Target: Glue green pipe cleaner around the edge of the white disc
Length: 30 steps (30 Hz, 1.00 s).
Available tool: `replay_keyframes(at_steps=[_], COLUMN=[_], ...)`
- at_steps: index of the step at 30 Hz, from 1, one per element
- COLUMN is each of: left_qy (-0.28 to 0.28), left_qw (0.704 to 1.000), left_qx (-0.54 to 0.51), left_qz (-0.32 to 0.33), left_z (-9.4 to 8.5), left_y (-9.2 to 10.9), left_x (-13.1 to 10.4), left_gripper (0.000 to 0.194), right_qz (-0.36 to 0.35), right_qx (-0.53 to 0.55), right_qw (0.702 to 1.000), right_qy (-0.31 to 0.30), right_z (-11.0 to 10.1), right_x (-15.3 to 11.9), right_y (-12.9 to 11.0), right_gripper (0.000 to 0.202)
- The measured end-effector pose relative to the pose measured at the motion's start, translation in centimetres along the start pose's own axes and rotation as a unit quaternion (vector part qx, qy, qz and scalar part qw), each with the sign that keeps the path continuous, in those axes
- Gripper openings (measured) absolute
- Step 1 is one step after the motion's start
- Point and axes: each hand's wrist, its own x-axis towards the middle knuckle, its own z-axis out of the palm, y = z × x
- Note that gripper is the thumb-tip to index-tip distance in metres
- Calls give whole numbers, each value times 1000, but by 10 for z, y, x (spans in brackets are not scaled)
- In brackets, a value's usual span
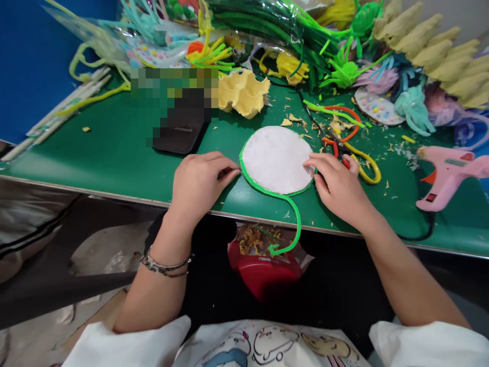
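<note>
A white round disc (277,159) lies on the green table, edged with a bright green pipe cleaner (296,216). The loose end of the pipe cleaner curves down past the table's front edge. At the disc's left rim, my left hand (200,178) has thumb and forefinger pinched against the green edging. My right hand (340,186) holds the disc's right rim, fingertips on its top face and thumb at the edge. Just beyond the right hand lie red-handled pliers (336,145), partly covered, and a yellow-and-orange pair of scissors (369,165).
A pink glue gun (439,176) stands at the right, its cord trailing over the front edge. A black phone (181,127) and yellow egg-carton piece (244,93) lie behind. Pipe cleaners (260,30) crowd the back. Below, a red bin (267,275) holds scraps.
</note>
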Motion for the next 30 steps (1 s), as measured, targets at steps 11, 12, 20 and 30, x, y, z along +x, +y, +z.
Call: replay_keyframes(at_steps=[11, 12, 20, 30], left_qy=[125, 125, 112, 36], left_qw=[944, 946, 972, 986], left_qx=[13, 15, 18, -17], left_qz=[-304, -300, -207, 163], left_z=[-32, -31, -23, -35], left_y=[-17, -17, -12, 38], left_x=[-4, -4, -6, 6], left_gripper=[28, 29, 22, 29], right_qz=[-15, -15, -9, -6], right_qx=[-13, -14, -11, 21], right_qw=[1000, 1000, 1000, 1000], right_qy=[14, 14, 10, 1], right_z=[2, 2, 2, -3], right_x=[-1, -1, -1, 4], right_y=[2, 3, 0, 4], right_gripper=[32, 32, 33, 43])
